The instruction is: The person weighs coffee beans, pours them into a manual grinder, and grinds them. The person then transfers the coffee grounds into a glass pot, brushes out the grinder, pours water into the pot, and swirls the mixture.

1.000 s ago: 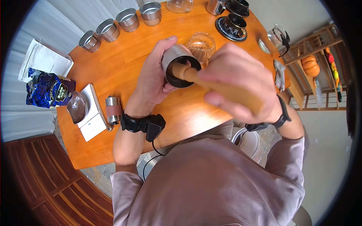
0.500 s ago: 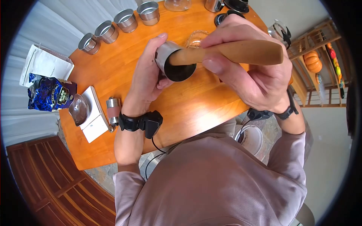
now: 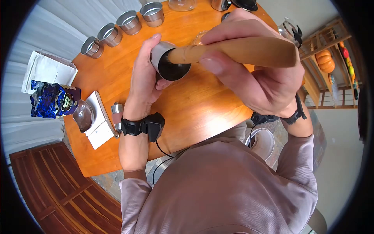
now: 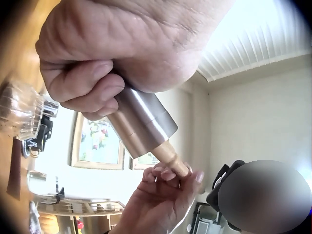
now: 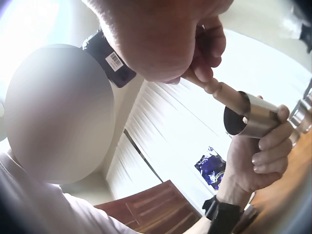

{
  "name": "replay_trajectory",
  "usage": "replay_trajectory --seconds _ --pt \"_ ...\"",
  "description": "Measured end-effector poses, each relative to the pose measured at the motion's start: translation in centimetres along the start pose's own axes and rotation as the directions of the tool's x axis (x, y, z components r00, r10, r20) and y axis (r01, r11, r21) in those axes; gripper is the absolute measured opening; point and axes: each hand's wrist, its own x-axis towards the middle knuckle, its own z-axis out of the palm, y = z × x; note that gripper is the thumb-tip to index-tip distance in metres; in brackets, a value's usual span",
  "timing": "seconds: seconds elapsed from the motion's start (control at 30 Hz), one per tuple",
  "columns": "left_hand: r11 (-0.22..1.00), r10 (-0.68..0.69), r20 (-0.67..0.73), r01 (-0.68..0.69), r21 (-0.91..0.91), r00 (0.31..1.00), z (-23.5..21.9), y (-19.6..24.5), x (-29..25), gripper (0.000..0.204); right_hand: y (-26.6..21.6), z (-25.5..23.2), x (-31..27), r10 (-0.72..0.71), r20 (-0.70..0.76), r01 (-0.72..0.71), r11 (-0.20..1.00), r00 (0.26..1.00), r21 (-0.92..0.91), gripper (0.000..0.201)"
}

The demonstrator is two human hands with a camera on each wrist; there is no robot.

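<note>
My left hand [image 3: 143,76] grips a brushed-steel cylinder [image 4: 141,117], its fingers wrapped round the side. In the head view the cylinder's dark mouth tilts toward me and to the right. Between thumb and fingers, my right hand [image 3: 269,80] holds a wooden-handled tool [image 3: 253,52]. Its narrower end reaches into the mouth of the cylinder, also seen in the right wrist view, and its working end is hidden inside. The broad end of the handle points right past the hand. Just behind the hands, a ribbed glass [image 4: 19,112] stands on the table.
Several steel cups [image 3: 128,22] line the table's far left edge. At left are a white bag [image 3: 54,68], a blue foil bag [image 3: 54,99], a white scale [image 3: 103,126] with a dark dish [image 3: 83,116], and a steel hand grinder [image 3: 117,113]. A bin [image 3: 263,144] stands below the table edge.
My right hand has swung the wooden handle upward, from slanting down right to nearly level. The left hand and the cylinder have shifted a little left and up.
</note>
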Motion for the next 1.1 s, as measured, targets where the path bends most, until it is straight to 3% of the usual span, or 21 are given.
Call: replay_trajectory --seconds 0.03,0.13,0.17,0.2,0.27,0.3,0.33,0.4,0.43,0.47,0.53,0.67,0.8,0.97,1.03,1.1 --pt "1.0 -0.001 0.0 0.001 0.002 1.0 0.0 -0.1 0.0 0.048 0.2 0.0 -0.2 -0.061 -0.052 0.062 0.998 0.997 0.016 0.017" --pt "0.999 0.03 -0.044 -0.032 -0.035 0.999 -0.3 -0.4 0.2 0.047 -0.4 1.2 -0.9 -0.057 -0.081 0.059 0.998 0.995 0.015 0.02" --pt "0.998 0.026 -0.039 -0.029 -0.064 0.999 -0.5 -0.4 0.4 0.047 0.3 1.7 -1.4 -0.159 -0.033 0.161 0.984 0.987 0.072 0.023" --pt "0.995 0.023 -0.034 -0.026 -0.094 0.999 -0.6 -0.4 0.6 0.048 0.0 1.7 -1.7 -0.162 -0.033 0.164 0.984 0.986 0.072 0.023" --pt "0.996 0.068 -0.05 -0.07 -0.056 0.996 -0.7 -0.6 0.8 0.048 -1.1 1.4 -1.9 0.003 0.062 0.002 0.997 0.998 -0.073 0.023" --pt "0.994 0.108 -0.062 -0.109 -0.017 0.992 -0.8 -0.7 0.8 0.048 -1.3 0.7 -1.3 -0.022 0.089 0.035 0.989 0.996 -0.146 0.022" --pt "0.994 0.107 -0.064 -0.108 -0.019 0.992 -0.8 -0.7 0.8 0.048 -1.1 0.8 -1.3 -0.021 0.09 0.034 0.989 0.996 -0.143 0.022" --pt "0.998 0.043 -0.041 -0.045 -0.044 0.998 -0.8 -0.5 0.8 0.049 -0.5 1.1 -1.1 -0.096 -0.027 0.097 0.995 0.995 0.032 0.021" --pt "0.998 0.044 -0.041 -0.046 -0.045 0.998 -0.6 -0.2 0.6 0.049 -0.1 1.2 -1.2 -0.136 -0.005 0.136 0.988 0.991 0.076 0.021" --pt "0.999 0.042 -0.045 -0.043 -0.017 0.998 -0.5 0.1 0.4 0.05 -0.2 1.1 -1.3 -0.137 -0.003 0.137 0.987 0.991 0.078 0.021" --pt "0.999 0.043 -0.056 -0.043 0.009 0.997 -0.5 0.4 0.1 0.05 -0.4 0.5 -1.4 0.007 0.049 -0.003 0.997 0.999 -0.081 0.019" --pt "0.999 0.02 -0.067 -0.022 -0.033 0.998 -0.5 0.4 0.3 0.051 -1.0 0.6 -1.2 0.023 0.106 -0.021 1.0 0.994 -0.023 0.022" --pt "0.999 0.031 0.001 -0.031 -0.035 1.0 -0.6 0.5 0.1 0.052 0.2 -0.5 -0.6 -0.14 0.06 0.144 0.987 0.988 -0.067 0.024" --pt "0.992 -0.012 0.054 0.019 -0.121 0.998 -1.1 0.6 0.3 0.053 0.4 0.2 -0.4 -0.095 0.085 0.105 0.986 0.992 -0.132 0.027" --pt "0.989 -0.024 0.084 0.036 -0.142 0.996 -1.2 0.5 0.3 0.054 1.1 0.9 -0.5 -0.172 0.163 0.198 0.966 0.972 -0.164 0.033" --pt "0.989 -0.046 0.105 0.06 -0.134 0.993 -1.0 0.5 0.1 0.055 0.6 1.4 -0.7 -0.157 0.198 0.199 0.957 0.968 -0.213 0.036"
